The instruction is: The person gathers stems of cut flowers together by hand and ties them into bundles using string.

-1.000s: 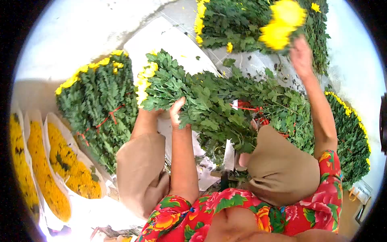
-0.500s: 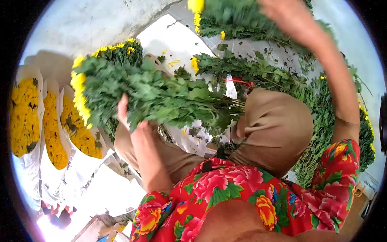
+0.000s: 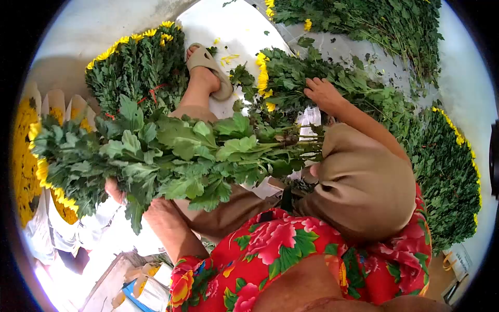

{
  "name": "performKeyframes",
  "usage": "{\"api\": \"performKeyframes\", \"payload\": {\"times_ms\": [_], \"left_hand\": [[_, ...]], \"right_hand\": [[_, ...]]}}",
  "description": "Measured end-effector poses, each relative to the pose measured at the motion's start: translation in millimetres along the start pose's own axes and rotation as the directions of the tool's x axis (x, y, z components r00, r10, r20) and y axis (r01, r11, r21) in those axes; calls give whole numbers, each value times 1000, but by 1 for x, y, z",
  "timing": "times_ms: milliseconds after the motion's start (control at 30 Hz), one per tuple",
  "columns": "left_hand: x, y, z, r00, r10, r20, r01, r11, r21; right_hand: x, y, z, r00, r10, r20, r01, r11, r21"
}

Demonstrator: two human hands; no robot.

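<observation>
My left hand (image 3: 158,210) is closed around a thick bunch of yellow chrysanthemums (image 3: 176,156), which lies across my lap. The flower heads point left and the stems reach my right knee; leaves hide most of my fingers. My right hand (image 3: 323,98) reaches over that knee to a row of chrysanthemums (image 3: 283,78) on the floor. Its fingers curl onto the leafy stems there, the thumb hidden beneath. A white strip (image 3: 310,120) lies just below this hand.
A bundled bunch (image 3: 140,67) with a red tie leans by my sandalled foot (image 3: 208,67). More chrysanthemums lie at the top right (image 3: 364,26) and along the right wall (image 3: 447,171). Paper-wrapped yellow flowers (image 3: 26,156) stand at left. Fallen leaves and petals litter the white sheet (image 3: 234,26).
My right hand has come down from the top of the view onto the chrysanthemums on the floor. My left hand and its bunch have moved left and lower, uncovering my foot.
</observation>
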State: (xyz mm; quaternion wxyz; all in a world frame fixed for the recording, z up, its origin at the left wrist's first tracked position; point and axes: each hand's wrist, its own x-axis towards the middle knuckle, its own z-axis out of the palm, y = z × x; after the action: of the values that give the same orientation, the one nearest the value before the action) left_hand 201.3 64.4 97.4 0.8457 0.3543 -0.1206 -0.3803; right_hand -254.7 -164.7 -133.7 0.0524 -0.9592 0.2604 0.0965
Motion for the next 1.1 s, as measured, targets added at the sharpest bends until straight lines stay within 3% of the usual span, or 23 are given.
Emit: {"api": "performKeyframes", "payload": {"times_ms": [33,167,200,333,400,433,533,633,767,967,1100], "left_hand": [[5,2,-7,992,-54,118,60,997,-53],[26,-27,-10,993,-115,30,114,993,42],[32,-40,-7,991,-135,17,134,989,56],[64,-102,11,973,-232,-16,233,968,94],[82,-136,25,960,-280,-14,280,954,112],[91,-152,31,954,-300,-9,298,946,123],[116,-196,51,935,-353,8,348,925,152],[131,-223,68,926,-377,26,368,914,170],[142,-239,84,921,-387,45,372,908,191],[136,-219,87,933,-357,48,341,918,204],[107,-171,70,954,-300,3,295,939,176]], "right_hand": [[6,0,10,999,33,-11,-33,999,4],[3,1,28,975,195,-105,-172,965,199],[2,4,38,963,193,-190,-157,969,192],[4,-4,8,960,173,-220,-138,977,164],[9,-7,-2,908,287,-306,-267,958,105],[11,-6,0,909,284,-304,-265,959,104],[19,8,17,948,315,-33,-317,945,-86],[24,14,16,957,290,33,-283,950,-131],[19,13,16,965,256,54,-249,962,-113],[23,9,8,963,265,-51,-269,957,-107],[28,17,18,963,264,46,-254,954,-159]]}}
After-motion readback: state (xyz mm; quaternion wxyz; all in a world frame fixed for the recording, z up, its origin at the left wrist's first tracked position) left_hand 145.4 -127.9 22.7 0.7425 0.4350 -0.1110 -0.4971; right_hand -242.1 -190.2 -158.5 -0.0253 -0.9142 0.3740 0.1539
